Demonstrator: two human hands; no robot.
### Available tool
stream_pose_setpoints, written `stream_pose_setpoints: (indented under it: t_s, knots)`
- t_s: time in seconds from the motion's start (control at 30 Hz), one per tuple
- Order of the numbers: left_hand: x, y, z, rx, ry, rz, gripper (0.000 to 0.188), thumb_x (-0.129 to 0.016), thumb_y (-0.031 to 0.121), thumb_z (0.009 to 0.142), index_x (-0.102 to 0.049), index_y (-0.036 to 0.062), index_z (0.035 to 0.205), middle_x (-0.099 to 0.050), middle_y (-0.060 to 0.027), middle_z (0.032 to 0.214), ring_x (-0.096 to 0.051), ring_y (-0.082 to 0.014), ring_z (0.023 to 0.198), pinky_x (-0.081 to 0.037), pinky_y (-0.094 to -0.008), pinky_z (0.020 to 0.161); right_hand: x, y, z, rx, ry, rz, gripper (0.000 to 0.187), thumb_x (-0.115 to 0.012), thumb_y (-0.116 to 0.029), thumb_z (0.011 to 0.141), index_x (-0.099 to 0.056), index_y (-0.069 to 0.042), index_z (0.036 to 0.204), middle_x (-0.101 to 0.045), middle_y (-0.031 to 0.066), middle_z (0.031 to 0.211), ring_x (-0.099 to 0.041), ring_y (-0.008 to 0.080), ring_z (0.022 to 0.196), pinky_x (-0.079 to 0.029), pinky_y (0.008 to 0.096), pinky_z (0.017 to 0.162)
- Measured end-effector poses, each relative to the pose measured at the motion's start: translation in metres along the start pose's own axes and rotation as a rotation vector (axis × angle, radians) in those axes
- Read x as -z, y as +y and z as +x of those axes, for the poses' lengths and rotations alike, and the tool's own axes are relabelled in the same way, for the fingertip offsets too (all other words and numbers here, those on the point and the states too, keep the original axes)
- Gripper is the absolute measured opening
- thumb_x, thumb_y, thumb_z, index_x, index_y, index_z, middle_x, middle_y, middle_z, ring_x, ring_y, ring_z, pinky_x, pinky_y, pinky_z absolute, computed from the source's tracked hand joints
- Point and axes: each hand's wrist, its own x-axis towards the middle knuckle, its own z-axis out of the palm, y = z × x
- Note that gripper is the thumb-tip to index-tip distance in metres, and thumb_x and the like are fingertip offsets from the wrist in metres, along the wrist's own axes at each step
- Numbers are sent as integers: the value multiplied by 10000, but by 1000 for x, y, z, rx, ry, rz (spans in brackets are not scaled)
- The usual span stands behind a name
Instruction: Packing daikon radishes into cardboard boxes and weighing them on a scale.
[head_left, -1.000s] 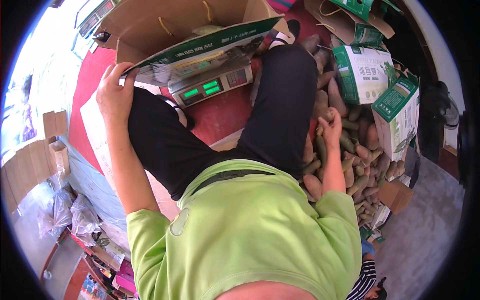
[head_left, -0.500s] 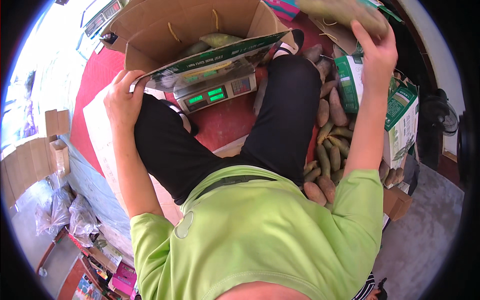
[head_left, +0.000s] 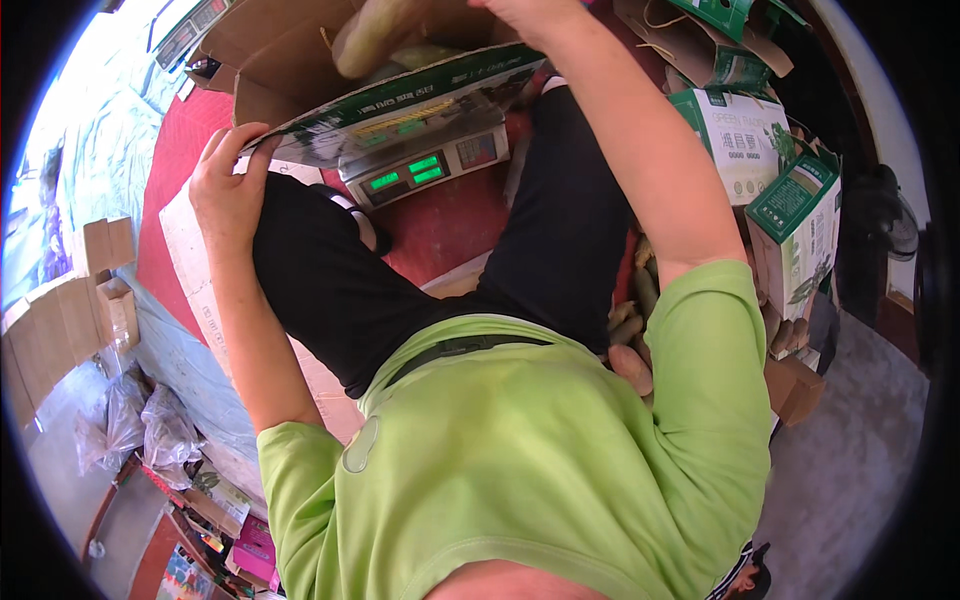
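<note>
My left hand (head_left: 228, 185) is closed on the near left corner of an open cardboard carton (head_left: 400, 105), thumb and fingers pinching its edge. The carton rests tilted on a digital scale (head_left: 425, 175) with lit green displays. At the top edge my right hand (head_left: 530, 18) reaches over the carton, its fingertips partly cut off by the frame. A long pale green radish (head_left: 375, 38) slants down into the carton from that hand; its upper end is out of view. Another green radish (head_left: 425, 56) lies inside, half hidden by the carton's near wall.
Loose radishes (head_left: 630, 370) lie on the floor by my right leg, mostly hidden under my right arm. Green and white cartons (head_left: 795, 225) stand at the right, near a black fan (head_left: 885, 215). Plastic bags (head_left: 165, 430) and cardboard (head_left: 50, 325) are at the left.
My right hand has swung left with the radish, from above the pile at the right to over the carton. The carton and my left hand have shifted slightly left.
</note>
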Motion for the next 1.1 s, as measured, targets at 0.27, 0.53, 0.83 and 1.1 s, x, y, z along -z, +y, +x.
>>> stream_pose_setpoints:
  t_s: [0.27, 0.53, 0.83, 1.1]
  knots:
    - [5, -1, -1, 20, 28, -85, 116, -677, 49, 815, -672, 29, 930, -660, -46, 850, -613, -125, 750, -474, -240, 670, 127, 15, -95, -157, 370, 23, 194, -624, -107, 885, -602, -32, 1062, -640, 24, 894, -594, 88, 791, -468, 197, 651]
    - [-5, -14, 0, -20, 34, -78, 133, -686, 55, 820, -693, 36, 951, -667, -39, 854, -619, -119, 762, -487, -239, 681, 217, 209, -335, -786, 502, -381, 239, -709, -147, 779, -669, -45, 992, -686, 71, 874, -640, 155, 817, -500, 287, 708]
    - [-5, -7, 2, -160, 140, 41, 163, -743, 83, 760, -707, 58, 917, -687, -53, 893, -631, -185, 850, -468, -308, 806, 170, 262, -492, -1291, 341, -819, 444, -712, -226, 729, -601, -83, 1135, -648, 179, 1084, -613, 318, 1035, -473, 389, 903]
    - [-5, 4, 3, -145, 125, 141, 186, -758, 182, 753, -707, 104, 914, -685, -20, 900, -611, -194, 914, -434, -324, 855, 143, 245, -434, -1087, 125, -1022, 476, -676, -239, 792, -533, -120, 1230, -512, 155, 1283, -474, 352, 1196, -426, 432, 972]
